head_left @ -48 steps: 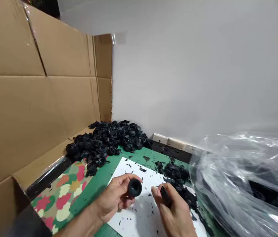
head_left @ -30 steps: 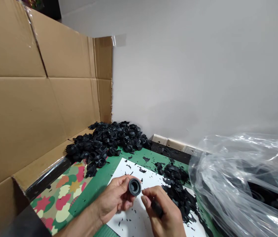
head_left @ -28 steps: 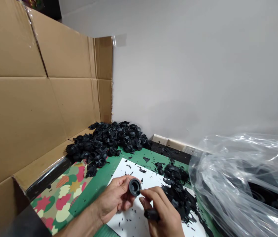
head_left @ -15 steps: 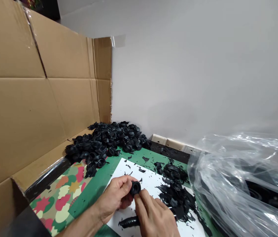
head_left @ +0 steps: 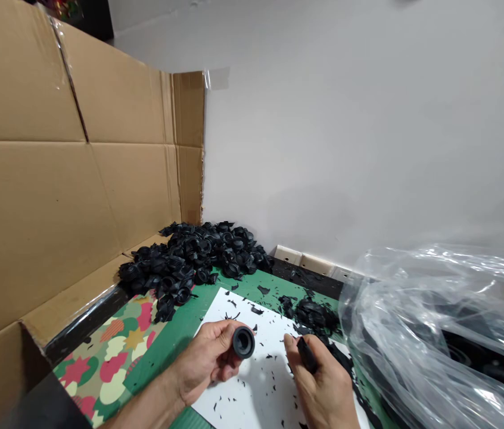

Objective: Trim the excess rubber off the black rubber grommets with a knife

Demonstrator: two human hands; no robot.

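Note:
My left hand pinches a round black rubber bellows-like part between thumb and fingers, its open ring end facing me. To its right, apart from that part, my right hand is closed around a black handle; the rest of what it belongs to is hidden in the fist. Both hands are above a white sheet scattered with small black scraps. Beyond my right hand lies a heap of black rubber trimmings, partly covered by the hand.
A large pile of black ribbed rubber parts sits at the back left, beside an upright cardboard panel. Clear plastic bags bulge on the right. The green mat and a patterned sheet lie underneath; a grey wall rises behind.
My right hand has moved right, away from the rubber part, and its black handle now points upward. The left hand keeps the part, its ring end turned more toward me.

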